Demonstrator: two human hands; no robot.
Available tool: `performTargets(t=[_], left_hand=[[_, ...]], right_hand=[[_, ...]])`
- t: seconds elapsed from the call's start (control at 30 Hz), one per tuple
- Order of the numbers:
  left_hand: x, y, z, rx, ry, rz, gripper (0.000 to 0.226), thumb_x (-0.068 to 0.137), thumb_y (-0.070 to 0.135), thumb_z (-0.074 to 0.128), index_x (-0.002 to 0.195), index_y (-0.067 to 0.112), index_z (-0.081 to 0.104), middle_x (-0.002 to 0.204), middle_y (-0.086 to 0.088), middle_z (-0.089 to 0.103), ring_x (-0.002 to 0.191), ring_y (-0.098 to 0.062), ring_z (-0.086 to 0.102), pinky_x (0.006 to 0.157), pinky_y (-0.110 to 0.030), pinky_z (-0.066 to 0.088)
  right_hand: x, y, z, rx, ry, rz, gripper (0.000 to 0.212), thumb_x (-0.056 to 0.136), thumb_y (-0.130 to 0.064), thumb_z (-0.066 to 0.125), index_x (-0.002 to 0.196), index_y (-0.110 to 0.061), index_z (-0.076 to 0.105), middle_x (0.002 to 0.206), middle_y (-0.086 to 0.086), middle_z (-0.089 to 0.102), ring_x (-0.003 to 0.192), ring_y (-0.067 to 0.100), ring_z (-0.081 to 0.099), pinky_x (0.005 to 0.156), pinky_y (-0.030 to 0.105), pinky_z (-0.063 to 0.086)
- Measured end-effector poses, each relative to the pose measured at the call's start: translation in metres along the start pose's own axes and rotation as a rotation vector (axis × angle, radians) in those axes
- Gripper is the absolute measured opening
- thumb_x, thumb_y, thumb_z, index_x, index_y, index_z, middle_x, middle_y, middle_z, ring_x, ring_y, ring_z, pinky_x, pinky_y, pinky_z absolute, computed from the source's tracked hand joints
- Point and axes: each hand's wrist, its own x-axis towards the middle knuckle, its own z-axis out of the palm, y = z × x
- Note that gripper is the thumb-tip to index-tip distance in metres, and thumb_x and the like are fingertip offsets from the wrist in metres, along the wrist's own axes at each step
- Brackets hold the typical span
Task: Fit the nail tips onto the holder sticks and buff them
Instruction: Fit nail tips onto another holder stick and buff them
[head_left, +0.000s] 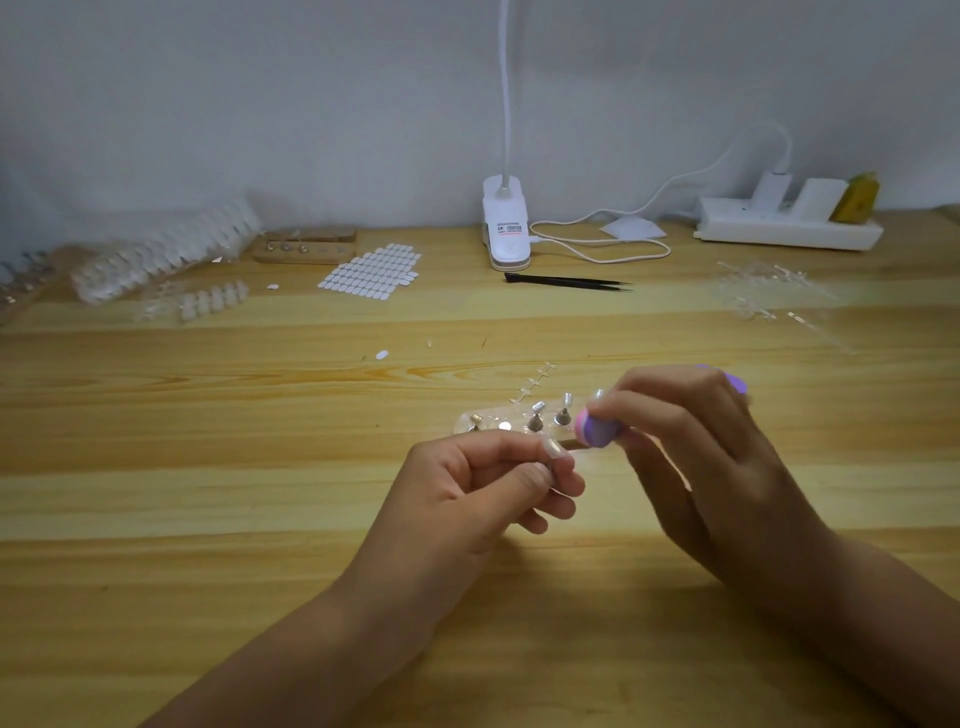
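The left hand (498, 483) pinches a mounted nail tip (556, 448); the right hand (717, 447) clamps a purple buffer (597, 430) just before the stand (498, 423)

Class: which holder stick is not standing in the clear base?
The holder stick pinched by the left hand; the others stand in the clear base.

I see the table (208, 519) as pale wood w/ visible grain, smooth, low sheen. Holder base (493, 420) looks clear glossy plastic; holder sticks (562, 415) on it shiny metal. Nail tip (557, 448): translucent plastic, glossy. Buffer (597, 428) matt, foam-like. Tweezers (566, 282) black, matt. Lamp clip (506, 228) & power strip (779, 231): smooth white plastic.
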Motion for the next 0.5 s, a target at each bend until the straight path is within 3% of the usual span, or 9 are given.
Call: performTargets(t=[0.07,0.17,0.27,0.4,0.5], left_hand=[[0.0,-0.001,0.0,0.007,-0.013,0.01,0.016,0.083,0.015,0.063,0.091,0.011,0.076,0.082,-0.007,0.075,0.075,-0.015,0.07,0.065,-0.022,0.053],[-0.001,0.0,0.002,0.017,-0.034,0.018,0.016,0.085,0.015,0.065,0.094,0.009,0.076,0.08,-0.006,0.075,0.074,-0.015,0.07,0.064,-0.022,0.052],[0.0,-0.001,-0.001,0.004,-0.015,0.007,0.015,0.083,0.014,0.062,0.089,0.011,0.076,0.082,-0.009,0.075,0.075,-0.017,0.07,0.065,-0.023,0.053],[0.0,-0.001,0.001,-0.001,-0.033,0.027,0.017,0.084,0.015,0.065,0.094,0.006,0.076,0.079,-0.007,0.075,0.072,-0.014,0.069,0.065,-0.022,0.053],[0.0,0.001,0.001,0.003,-0.036,0.03,0.011,0.09,0.008,0.065,0.093,0.005,0.075,0.079,-0.007,0.074,0.073,-0.015,0.069,0.067,-0.023,0.054]], right_hand=[[0.0,-0.009,0.002,0.068,0.015,-0.016,0.031,0.095,0.008,0.053,0.122,-0.007,0.056,0.116,0.009,0.056,0.107,0.023,0.057,0.101,0.025,0.041],[-0.005,-0.013,0.005,0.008,-0.034,-0.085,0.035,0.09,0.013,0.058,0.12,-0.003,0.064,0.113,0.015,0.063,0.106,0.028,0.06,0.102,0.029,0.044],[0.0,0.0,0.0,-0.054,-0.021,-0.015,0.027,0.089,0.015,0.059,0.112,0.006,0.069,0.105,0.019,0.065,0.099,0.03,0.063,0.097,0.027,0.045],[-0.002,-0.014,0.006,0.061,0.015,-0.051,0.031,0.092,0.011,0.056,0.12,-0.003,0.061,0.111,0.015,0.063,0.106,0.024,0.059,0.102,0.028,0.042],[-0.003,-0.006,0.004,0.019,-0.012,-0.042,0.033,0.09,0.013,0.058,0.119,-0.002,0.063,0.109,0.018,0.064,0.104,0.028,0.06,0.1,0.029,0.044]])
